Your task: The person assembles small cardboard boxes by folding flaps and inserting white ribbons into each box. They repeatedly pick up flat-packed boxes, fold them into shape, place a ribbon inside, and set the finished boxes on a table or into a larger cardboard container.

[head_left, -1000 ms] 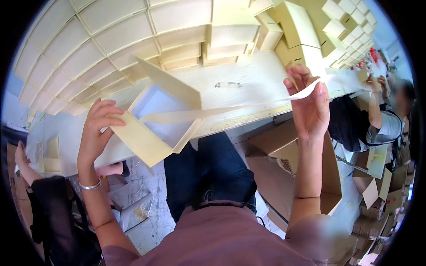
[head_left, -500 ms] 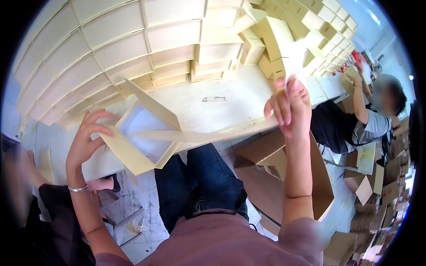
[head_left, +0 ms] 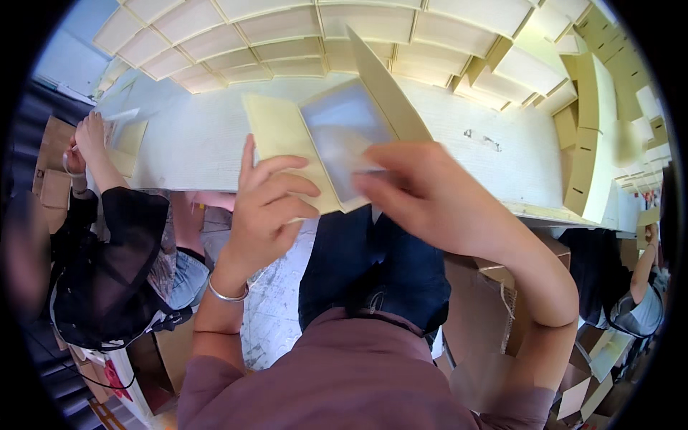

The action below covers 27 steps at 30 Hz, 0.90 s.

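A cream cardboard box (head_left: 340, 132) with a white interior tilts over the table's near edge, its tall lid panel raised on the right and another flap out to the left. My left hand (head_left: 271, 204) grips the box's left side, its fingers lying across the cream flap. My right hand (head_left: 426, 190) is at the box's near right, thumb and fingers closed together over the opening and slightly blurred. What they pinch, if anything, is hidden.
Stacked cream boxes (head_left: 279, 32) line the back of the white table (head_left: 193, 122). More boxes (head_left: 591, 143) stand at right. An open brown carton (head_left: 476, 308) sits below the table. Co-workers sit on both sides; one person's hand (head_left: 91, 136) works at far left.
My right hand, raised at the right with a pale strip trailing toward it, has come down to the box. The view has turned rightward, and the box sits more upright in my left hand.
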### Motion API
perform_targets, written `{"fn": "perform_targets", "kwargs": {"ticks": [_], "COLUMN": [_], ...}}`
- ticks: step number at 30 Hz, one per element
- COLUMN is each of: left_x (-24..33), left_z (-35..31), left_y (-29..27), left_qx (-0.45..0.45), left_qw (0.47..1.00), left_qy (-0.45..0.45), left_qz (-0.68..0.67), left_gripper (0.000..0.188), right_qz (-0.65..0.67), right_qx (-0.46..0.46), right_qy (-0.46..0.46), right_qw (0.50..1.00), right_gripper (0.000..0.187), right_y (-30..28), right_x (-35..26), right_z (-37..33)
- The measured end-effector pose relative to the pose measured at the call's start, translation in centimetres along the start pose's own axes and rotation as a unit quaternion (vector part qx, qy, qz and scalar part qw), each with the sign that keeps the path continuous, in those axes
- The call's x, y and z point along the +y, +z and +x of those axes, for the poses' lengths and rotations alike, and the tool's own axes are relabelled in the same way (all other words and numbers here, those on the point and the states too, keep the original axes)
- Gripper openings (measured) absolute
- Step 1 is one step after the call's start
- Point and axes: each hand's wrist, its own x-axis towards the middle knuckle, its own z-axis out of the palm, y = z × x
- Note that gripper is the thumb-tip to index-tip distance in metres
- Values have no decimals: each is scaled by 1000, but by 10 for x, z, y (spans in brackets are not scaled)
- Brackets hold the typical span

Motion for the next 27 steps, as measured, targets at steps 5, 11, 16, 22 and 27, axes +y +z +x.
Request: {"fn": "perform_targets", "kwargs": {"ticks": [5,11,16,22,27], "left_x": [-7,-18,-19,-16,-11], "left_z": [-20,-30,-26,-23,-20], "left_y": [9,11,13,12,13], "left_qx": [35,40,46,48,53], "left_qw": [994,990,990,991,992], "left_qy": [-54,-63,-60,-61,-65], "left_qz": [-87,-116,-116,-106,-97], "left_gripper": [14,15,16,16,16], "right_qz": [-232,-272,-264,-267,-256], "right_qx": [-21,-111,-86,-124,-132], "right_qy": [-46,12,-20,-1,18], "right_qw": [971,956,961,956,958], "right_gripper": [8,8,6,6,8], "right_y": [43,25,26,26,31], "right_x": [29,42,49,44,48], "right_z": [20,30,28,33,38]}}
